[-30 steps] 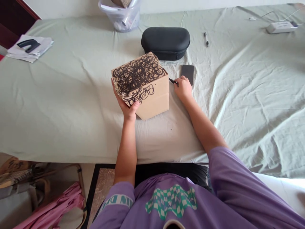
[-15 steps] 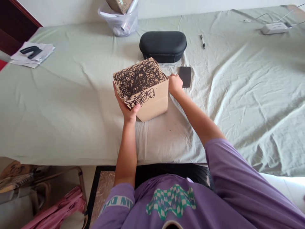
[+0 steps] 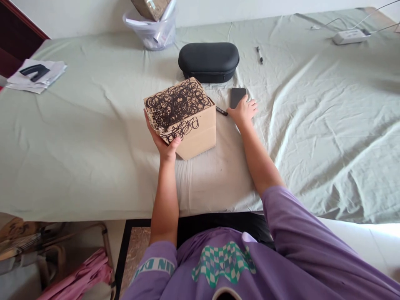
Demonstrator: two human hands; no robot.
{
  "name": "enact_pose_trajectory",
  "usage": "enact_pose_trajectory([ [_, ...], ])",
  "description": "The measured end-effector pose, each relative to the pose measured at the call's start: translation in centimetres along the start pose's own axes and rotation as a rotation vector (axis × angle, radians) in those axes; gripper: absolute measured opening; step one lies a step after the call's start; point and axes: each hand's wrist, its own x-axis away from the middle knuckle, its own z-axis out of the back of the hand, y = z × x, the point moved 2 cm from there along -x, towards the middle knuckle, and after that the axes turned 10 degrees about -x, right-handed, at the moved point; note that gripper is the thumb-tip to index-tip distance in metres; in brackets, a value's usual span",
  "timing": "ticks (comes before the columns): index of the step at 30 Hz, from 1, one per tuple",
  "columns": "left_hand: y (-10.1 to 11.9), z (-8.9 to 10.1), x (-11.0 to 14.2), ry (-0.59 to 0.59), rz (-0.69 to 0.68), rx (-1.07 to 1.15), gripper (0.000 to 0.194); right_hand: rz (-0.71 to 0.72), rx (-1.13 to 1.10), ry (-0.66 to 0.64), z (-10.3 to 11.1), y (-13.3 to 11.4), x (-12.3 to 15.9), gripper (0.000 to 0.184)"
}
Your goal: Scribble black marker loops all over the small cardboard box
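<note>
A cardboard box point(image 3: 200, 129) with black looping scribbles over its top and part of its front stands tilted on the cloth-covered table. My left hand point(image 3: 165, 143) grips its left corner, thumb on the front face and fingers round the side. My right hand point(image 3: 244, 109) has its fingers spread over the lower part of a dark phone point(image 3: 238, 95); whether it touches the phone I cannot tell. Between the box and my right hand lies a black pen or marker point(image 3: 221, 111), its left end hidden behind the box.
Behind the box sits a black zipped case point(image 3: 208, 60). A thin pen point(image 3: 259, 55) lies to its right, and a white power strip point(image 3: 351, 36) farther right. A clear plastic bin point(image 3: 153, 33) stands at the wall. Papers point(image 3: 40, 81) with a dark object on them lie at left.
My right hand has moved right, away from the box's side, and its fingers have spread. The black pen beside the box now shows. My left hand keeps its hold on the box.
</note>
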Motion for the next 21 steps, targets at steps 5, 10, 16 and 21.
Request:
enact_pose_trajectory([
  [5,-0.8,-0.1,0.0,-0.017,0.056,-0.025,0.143,-0.029,-0.282,-0.087,0.4,0.1,-1.0,0.093],
  [10,-0.6,-0.3,-0.2,-0.012,0.041,-0.026,0.15,-0.128,-0.784,-0.317,1.5,0.2,-2.1,0.018],
  [16,0.5,-0.6,-0.2,-0.06,-0.029,-0.063,0.14,0.096,-1.347,-0.469,8.3,-3.3,-1.5,0.04],
  [21,0.2,-0.7,-0.4,-0.058,-0.008,0.01,0.15,0.337,-1.532,-0.595,17.4,-6.2,2.7,0.063],
])
